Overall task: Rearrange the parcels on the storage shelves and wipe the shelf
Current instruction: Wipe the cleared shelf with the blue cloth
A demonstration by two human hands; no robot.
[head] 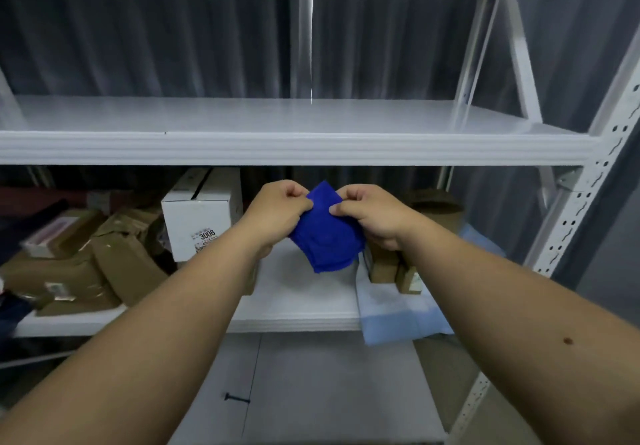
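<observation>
A folded blue cloth (325,236) hangs in front of the lower shelf, held from both sides. My left hand (277,210) pinches its upper left edge and my right hand (367,214) pinches its upper right edge. The upper white shelf (277,118) carries nothing. On the lower shelf (304,292) stand a white box marked 3008 (201,216), several brown wrapped parcels (86,264) at the left, and small brown boxes (391,268) behind my right wrist, partly hidden.
A light blue flat bag (398,316) hangs over the lower shelf's front edge at the right. A perforated white upright (571,219) frames the right side. Grey curtain hangs behind the rack. Pale floor (311,392) lies below.
</observation>
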